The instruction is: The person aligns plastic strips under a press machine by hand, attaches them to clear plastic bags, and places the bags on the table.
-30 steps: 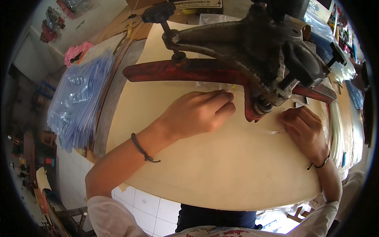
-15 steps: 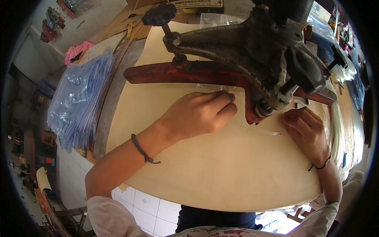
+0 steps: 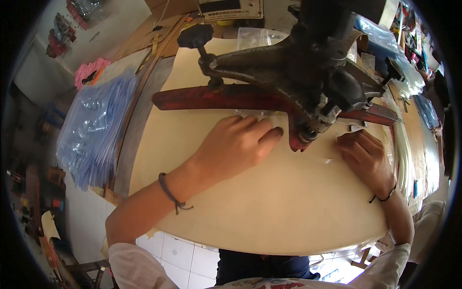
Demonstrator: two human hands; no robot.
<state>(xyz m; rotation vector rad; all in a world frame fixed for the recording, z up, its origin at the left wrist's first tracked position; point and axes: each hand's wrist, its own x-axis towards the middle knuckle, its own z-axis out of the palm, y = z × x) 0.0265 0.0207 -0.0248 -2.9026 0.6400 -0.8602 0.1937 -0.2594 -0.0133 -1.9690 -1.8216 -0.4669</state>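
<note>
My left hand (image 3: 238, 143) is closed, fingers curled, just in front of the red metal bar (image 3: 226, 98). Its fingertips are at the near edge of a clear plastic sheet (image 3: 257, 113) that runs under the bar; whether they pinch it is hidden. Over on the right, my right hand (image 3: 364, 156) is also closed, thumb and fingers drawn together low over the tan board (image 3: 269, 207). A faint glint of clear material shows beside its fingertips, too thin to make out. Above both hands hangs the dark press head (image 3: 269, 62), which carries the red bar.
A stack of bluish clear plastic sleeves (image 3: 96, 130) lies at the left beside the board. Black knobs (image 3: 195, 36) stick out of the press arms. More plastic bags (image 3: 385, 41) lie at the back right, and pale strips (image 3: 403, 149) run along the right edge.
The whole view has shifted slightly, with the press appearing a little farther left and lower. My left fingers have spread a little at the knuckles; both hands stay at about the same places.
</note>
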